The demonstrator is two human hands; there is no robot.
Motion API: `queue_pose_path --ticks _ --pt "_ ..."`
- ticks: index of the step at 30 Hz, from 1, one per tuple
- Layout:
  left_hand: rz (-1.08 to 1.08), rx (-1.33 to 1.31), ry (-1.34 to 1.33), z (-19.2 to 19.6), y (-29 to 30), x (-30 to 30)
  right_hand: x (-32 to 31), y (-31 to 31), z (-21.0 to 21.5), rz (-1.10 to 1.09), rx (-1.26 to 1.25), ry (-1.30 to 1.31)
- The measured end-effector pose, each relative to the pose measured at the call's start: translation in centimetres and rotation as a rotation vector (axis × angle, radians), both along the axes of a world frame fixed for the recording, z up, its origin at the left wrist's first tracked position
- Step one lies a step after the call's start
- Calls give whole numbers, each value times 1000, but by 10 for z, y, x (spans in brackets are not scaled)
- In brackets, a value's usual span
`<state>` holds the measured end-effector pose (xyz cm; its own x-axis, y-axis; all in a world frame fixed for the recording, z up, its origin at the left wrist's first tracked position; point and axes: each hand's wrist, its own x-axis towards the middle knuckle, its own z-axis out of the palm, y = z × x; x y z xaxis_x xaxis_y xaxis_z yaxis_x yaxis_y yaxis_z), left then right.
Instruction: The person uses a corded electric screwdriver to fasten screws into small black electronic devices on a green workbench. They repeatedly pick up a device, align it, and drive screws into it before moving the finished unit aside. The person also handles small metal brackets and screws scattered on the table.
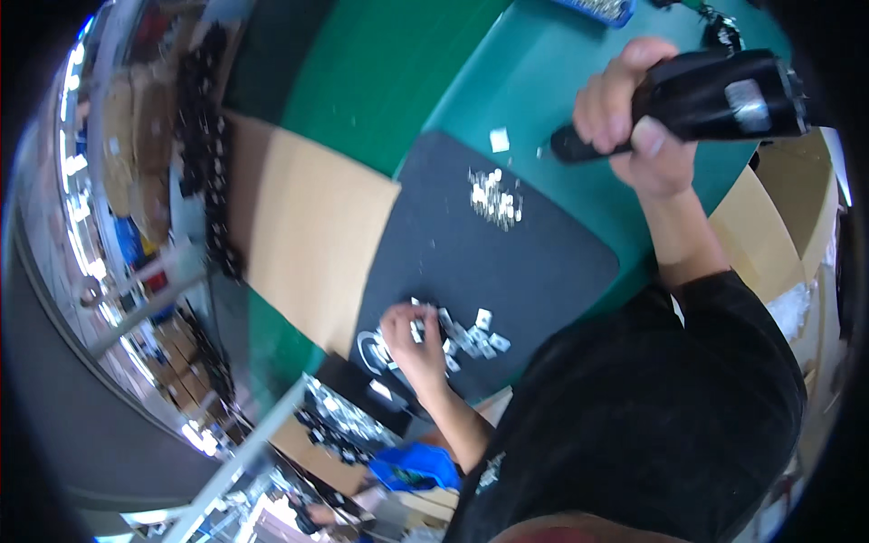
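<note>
My right hand (643, 127) is wrapped around a black power screwdriver (720, 98), raised over the green table, its narrow end toward the left. On the dark grey mat (534, 271), my left hand (416, 353) reaches down with thumb and fingers drawn together among small white square parts (482, 339). Whatever lies between those fingertips is too small to make out. A white ring-shaped thing (368, 351) rests beside that hand. Farther up the mat is a loose pile of small shiny metal pieces (494, 197), likely screws.
A single white square (499, 139) lies just off the mat. Brown cardboard (317, 235) covers the table's left side. A black box (362, 394) and a bin of shiny pieces (348, 416) stand near my left forearm. A blue tray (602, 9) sits at the far edge.
</note>
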<state>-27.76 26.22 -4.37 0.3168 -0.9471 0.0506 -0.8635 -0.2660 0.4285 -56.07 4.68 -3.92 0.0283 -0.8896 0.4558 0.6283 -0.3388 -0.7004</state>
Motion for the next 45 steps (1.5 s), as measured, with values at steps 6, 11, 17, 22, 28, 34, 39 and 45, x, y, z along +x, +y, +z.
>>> queue_pose_path --ticks 6,11,17,22,28,34,39,45 --pt "185 41 203 7 -20 -13 -9 11 10 337 98 -159" --pt "13 48 295 27 -111 -41 -13 15 24 651 438 -149" --pt "-414 -106 306 32 -270 -59 0 23 29 818 368 -63" --pt "-651 -111 25 59 -381 -132 -5 29 36 851 240 -19" --pt "-755 -119 -138 38 -446 -161 -9 27 34 834 251 -55" --pt "-761 -71 -213 16 -459 -155 -15 24 34 796 221 -27" --pt "-708 -25 -241 -1 -460 -147 -21 21 37 881 244 -120" --pt "-602 88 -123 -6 -465 -144 -24 22 37 861 226 -136"
